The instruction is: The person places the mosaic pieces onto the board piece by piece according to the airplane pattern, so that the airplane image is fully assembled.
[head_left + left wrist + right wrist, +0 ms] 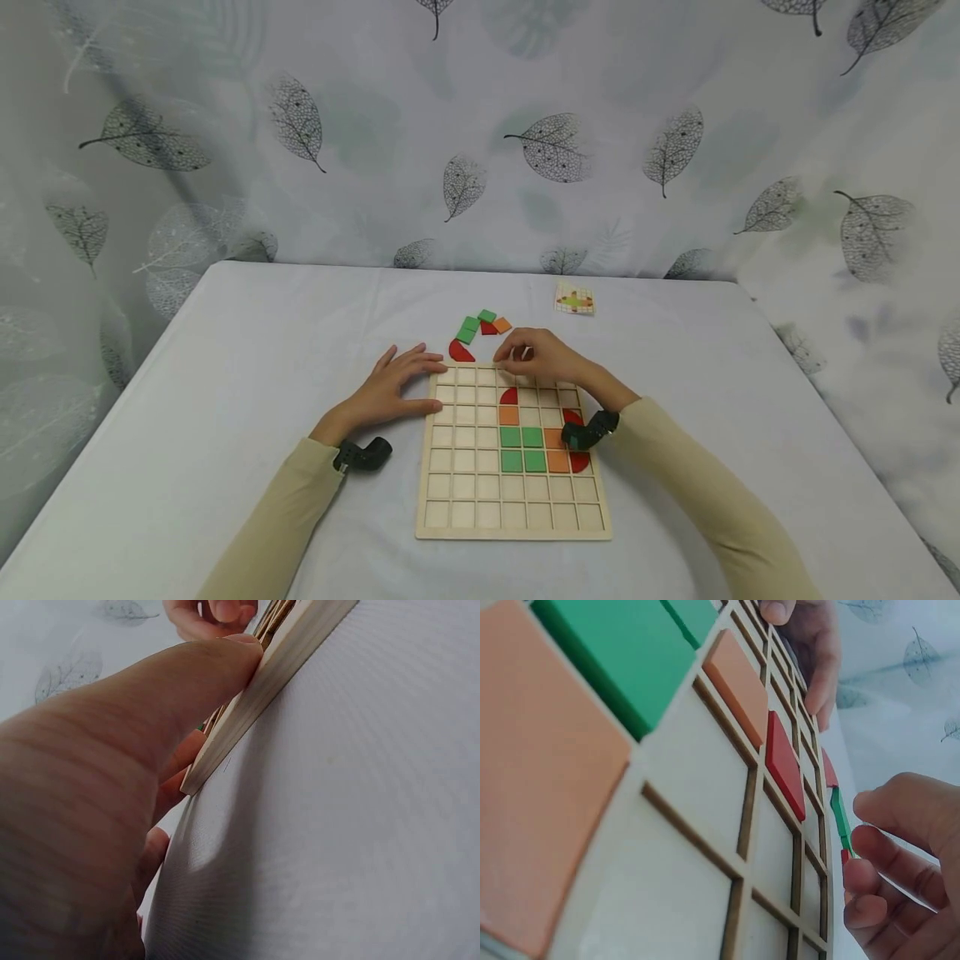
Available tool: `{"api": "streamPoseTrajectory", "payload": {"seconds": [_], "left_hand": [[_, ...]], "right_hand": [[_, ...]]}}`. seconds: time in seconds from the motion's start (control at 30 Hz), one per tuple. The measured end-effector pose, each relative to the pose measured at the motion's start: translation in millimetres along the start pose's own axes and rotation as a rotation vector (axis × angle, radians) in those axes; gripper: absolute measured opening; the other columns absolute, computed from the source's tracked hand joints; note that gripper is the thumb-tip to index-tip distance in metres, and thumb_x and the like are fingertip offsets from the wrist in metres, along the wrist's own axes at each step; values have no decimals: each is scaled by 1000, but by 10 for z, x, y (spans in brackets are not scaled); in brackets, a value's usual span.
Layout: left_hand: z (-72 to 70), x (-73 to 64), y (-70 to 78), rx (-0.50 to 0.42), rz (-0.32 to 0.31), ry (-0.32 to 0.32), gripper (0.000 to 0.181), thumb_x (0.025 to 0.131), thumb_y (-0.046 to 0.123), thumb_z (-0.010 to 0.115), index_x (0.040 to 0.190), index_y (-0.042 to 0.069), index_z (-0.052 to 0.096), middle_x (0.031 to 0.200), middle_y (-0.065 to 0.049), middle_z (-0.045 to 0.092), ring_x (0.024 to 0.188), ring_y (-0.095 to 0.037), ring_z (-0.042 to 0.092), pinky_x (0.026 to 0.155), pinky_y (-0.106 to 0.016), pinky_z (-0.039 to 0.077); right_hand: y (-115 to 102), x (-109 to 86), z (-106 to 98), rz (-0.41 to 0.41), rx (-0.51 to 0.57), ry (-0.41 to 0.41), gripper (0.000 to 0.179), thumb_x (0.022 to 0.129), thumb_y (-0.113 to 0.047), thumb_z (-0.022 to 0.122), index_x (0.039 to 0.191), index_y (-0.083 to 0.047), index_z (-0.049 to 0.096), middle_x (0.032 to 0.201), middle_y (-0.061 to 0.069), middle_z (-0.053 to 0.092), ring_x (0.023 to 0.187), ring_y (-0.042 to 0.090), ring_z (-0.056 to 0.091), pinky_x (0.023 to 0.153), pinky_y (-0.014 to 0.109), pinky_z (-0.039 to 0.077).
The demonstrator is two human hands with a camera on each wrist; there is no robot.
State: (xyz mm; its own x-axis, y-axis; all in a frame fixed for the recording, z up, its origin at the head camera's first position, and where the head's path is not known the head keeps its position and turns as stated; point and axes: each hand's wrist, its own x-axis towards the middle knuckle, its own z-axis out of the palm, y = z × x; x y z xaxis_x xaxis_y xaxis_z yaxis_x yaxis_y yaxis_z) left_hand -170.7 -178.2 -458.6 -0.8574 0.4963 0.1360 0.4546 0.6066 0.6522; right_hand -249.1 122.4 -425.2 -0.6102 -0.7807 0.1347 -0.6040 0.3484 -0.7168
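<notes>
So the pale wooden grid board (462, 514) is sitting around the middle of the white cloth-covered tabletop (225, 400), a bit toward the near edge. The person's left hand (390, 392) is at the board's far left corner, fingers spread and pretty much straight. Its thumb touches the left edge, and a fingertip rests right by that corner.

The right hand (542, 357) is over the board's far edge, with the fingers loosely bent and the tips bunched near each other. Can't tell from these angles whether there's a small piece in there.

Just past the board's far edge there's a loose bunch of flat pieces: a red round-sided piece (461, 351) nearest the far left corner, then green square tiles (467, 330), a red tile (489, 329) and an orange square tile (502, 325), that last one being close to the right hand's fingertips.

On the board itself, a red curved piece (509, 396) sits in the middle column, one row in from the far edge, with an orange square (508, 415) on its near side. Nearer still is a two-by-two block of green squares (532, 437), with orange squares (557, 461) to its right and red curved pieces (579, 462) along the right edge. The black wrist camera (590, 429) covers part of that bit.

A small printed card (575, 299) lies near the tabletop's far edge, right of centre.
</notes>
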Motion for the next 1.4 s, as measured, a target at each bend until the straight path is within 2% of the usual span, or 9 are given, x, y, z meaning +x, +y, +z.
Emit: {"api": "streamPoseTrajectory", "payload": {"seconds": [0.3,0.57,0.7,0.93,1.1,1.23,1.4], "left_hand": [[-8,-3,8,1,0,-1,54,83,33,77,131,15,60,144,-7,52,147,-30,24,119,-54,-1],[2,7,8,-9,12,1,53,83,32,77,130,15,61,144,-6,52,147,-30,25,119,-55,-1],[6,13,4,-3,16,2,53,83,33,77,131,15,60,144,-6,51,147,-30,25,119,-54,-1],[1,18,0,1,13,-1,53,83,33,77,131,15,60,144,-6,51,147,-29,24,119,-54,-1],[-11,19,8,6,8,1,53,83,33,77,130,15,60,144,-6,51,147,-29,25,119,-54,-1],[-12,17,13,1,4,-4,53,83,33,77,130,15,60,144,-6,51,147,-29,25,119,-53,-1],[-10,11,13,-2,1,-4,53,83,33,77,130,15,61,143,-6,52,147,-29,25,119,-53,-1]], "right_hand": [[103,65,-35,49,-37,73,14,89,1,65,102,0,70,98,13,68,83,20,65,75,29,56],[186,97,-34,179,-23,178,15,90,-1,64,103,-1,71,106,14,65,92,26,63,78,34,52],[206,121,-38,198,-5,217,17,90,2,62,106,0,69,114,17,63,96,30,61,80,38,50],[240,154,-54,162,31,180,25,90,8,59,114,4,66,128,21,59,100,33,59,87,43,50],[246,186,-69,168,16,138,30,90,8,58,120,5,64,136,21,54,97,31,58,78,36,49],[265,207,-63,173,-11,124,31,90,7,59,121,4,63,132,21,56,93,29,57,76,33,48],[272,214,-44,163,-48,127,27,91,4,61,117,4,65,117,21,58,85,25,55,76,33,49]]}}
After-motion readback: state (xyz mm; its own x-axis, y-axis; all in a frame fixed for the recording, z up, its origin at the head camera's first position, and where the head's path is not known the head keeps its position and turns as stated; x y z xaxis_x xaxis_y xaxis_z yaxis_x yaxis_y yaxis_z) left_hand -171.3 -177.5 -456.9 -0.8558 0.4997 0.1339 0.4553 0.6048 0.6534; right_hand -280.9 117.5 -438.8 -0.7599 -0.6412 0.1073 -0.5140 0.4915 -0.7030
